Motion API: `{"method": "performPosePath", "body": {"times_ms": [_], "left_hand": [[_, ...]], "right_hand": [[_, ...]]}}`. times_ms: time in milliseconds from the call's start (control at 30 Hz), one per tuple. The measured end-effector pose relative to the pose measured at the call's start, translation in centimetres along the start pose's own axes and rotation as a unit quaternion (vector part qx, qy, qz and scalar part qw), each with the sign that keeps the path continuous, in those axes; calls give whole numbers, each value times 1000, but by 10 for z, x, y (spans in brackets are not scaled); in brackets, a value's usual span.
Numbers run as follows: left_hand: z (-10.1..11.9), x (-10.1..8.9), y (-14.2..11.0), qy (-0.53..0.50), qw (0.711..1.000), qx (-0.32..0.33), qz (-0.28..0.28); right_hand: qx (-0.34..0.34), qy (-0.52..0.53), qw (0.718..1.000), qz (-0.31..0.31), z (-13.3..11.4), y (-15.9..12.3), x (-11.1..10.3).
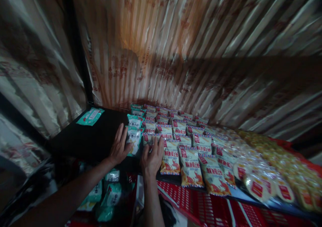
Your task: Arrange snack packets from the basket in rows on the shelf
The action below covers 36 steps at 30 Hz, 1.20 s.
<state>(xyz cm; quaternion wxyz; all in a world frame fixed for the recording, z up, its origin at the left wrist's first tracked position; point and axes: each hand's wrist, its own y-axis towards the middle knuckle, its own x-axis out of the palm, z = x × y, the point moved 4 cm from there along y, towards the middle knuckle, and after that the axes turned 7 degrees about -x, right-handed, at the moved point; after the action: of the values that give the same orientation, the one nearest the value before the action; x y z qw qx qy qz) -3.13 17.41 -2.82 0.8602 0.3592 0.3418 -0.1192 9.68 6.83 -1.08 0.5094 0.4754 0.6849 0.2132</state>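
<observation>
On a dark shelf [88,139] lie rows of small snack packets. My left hand [120,146] rests flat with its fingers spread, touching the left side of a teal and white packet [134,140] at the front of a short teal row. My right hand [151,156] is beside it with fingers curled over the near edge of a red, white and yellow packet [149,138]; what its fingertips grip is hard to make out. Several rows of these red and yellow packets [191,166] run back toward the wall.
A lone teal packet [90,116] lies at the shelf's far left corner. Round clear-wrapped snacks [254,183] and yellow packets [284,156] fill the shelf's right part. Below are a red plastic basket [201,203] and more teal packets [108,193]. Striped plastic sheeting [191,52] covers the wall behind.
</observation>
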Motion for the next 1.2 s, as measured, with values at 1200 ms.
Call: {"method": "performPosePath", "body": {"times_ms": [1200], "left_hand": [[115,46,-29,31,938,309,-152]], "right_hand": [[102,-69,988,96,61,-2,-61]]}}
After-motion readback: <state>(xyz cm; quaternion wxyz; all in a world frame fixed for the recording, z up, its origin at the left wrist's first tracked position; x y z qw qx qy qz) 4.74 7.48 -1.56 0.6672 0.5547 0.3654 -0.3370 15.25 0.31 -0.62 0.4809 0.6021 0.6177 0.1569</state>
